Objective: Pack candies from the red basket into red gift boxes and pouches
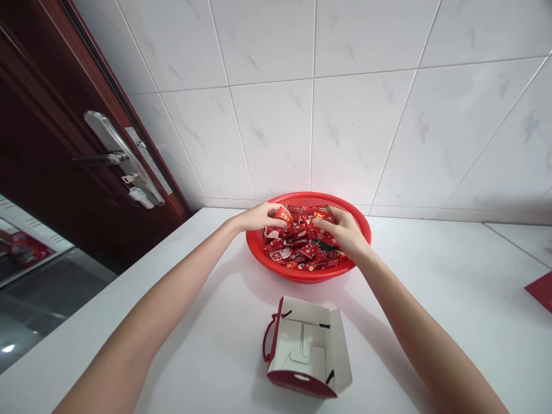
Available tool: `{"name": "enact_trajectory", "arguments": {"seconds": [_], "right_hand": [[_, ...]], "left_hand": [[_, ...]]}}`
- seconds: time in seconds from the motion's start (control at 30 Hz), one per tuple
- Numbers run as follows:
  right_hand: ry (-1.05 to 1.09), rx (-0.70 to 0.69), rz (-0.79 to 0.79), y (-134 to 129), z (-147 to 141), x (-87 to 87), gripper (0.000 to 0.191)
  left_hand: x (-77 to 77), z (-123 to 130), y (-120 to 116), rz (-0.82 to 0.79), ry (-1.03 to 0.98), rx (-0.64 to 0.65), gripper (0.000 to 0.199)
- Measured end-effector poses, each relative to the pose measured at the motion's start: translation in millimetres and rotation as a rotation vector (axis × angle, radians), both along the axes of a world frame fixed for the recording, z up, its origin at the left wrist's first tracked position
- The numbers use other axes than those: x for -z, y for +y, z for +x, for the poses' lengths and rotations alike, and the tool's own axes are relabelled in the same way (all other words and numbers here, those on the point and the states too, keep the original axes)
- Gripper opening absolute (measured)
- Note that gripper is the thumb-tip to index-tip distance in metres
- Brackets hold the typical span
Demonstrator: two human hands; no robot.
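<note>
A round red plastic basket [308,278] holds a heap of small packets in mostly red wrappers [297,251]. Over its left side, my left hand [260,217] is closed on a red-wrapped candy [283,215]. My right hand [342,230] reaches in from the right, thumb and fingers pinching another red-wrapped candy [318,217] above the heap. Nearer to me stands an open gift box [308,351], white inside and dark red outside, with a red cord handle [267,344] on its left. Nothing lies inside the box.
The white tabletop [207,345] meets a tiled wall [271,132] behind the basket. At the left is a dark red door [47,109] with a metal handle [103,158] and hanging keys [140,196]. A dark red piece [542,291] lies at the right edge.
</note>
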State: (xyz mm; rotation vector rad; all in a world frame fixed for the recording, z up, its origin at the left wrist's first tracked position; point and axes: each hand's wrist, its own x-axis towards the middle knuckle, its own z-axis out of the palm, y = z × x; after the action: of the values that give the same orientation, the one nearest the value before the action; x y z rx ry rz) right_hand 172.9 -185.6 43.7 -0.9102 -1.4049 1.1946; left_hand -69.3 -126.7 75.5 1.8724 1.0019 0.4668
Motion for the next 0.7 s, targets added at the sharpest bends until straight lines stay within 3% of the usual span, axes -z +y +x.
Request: {"name": "enact_trajectory", "arguments": {"seconds": [0.23, 0.57, 0.7], "right_hand": [[0.008, 0.007, -0.035, -1.3, -0.2, -0.5, 0.028], [0.01, 0.007, -0.031, -1.6, -0.4, -1.6, 0.025], [-0.002, 0.014, -0.038, -1.8, -0.1, -1.5, 0.027]], "left_hand": [[5.5, 2.2, 3.8, 0.257, 0.158, -0.088, 0.045], [10.3, 2.5, 5.9, 0.295, 0.273, -0.095, 0.053], [8.6, 3.5, 3.4, 0.455, 0.408, -0.161, 0.054]]}}
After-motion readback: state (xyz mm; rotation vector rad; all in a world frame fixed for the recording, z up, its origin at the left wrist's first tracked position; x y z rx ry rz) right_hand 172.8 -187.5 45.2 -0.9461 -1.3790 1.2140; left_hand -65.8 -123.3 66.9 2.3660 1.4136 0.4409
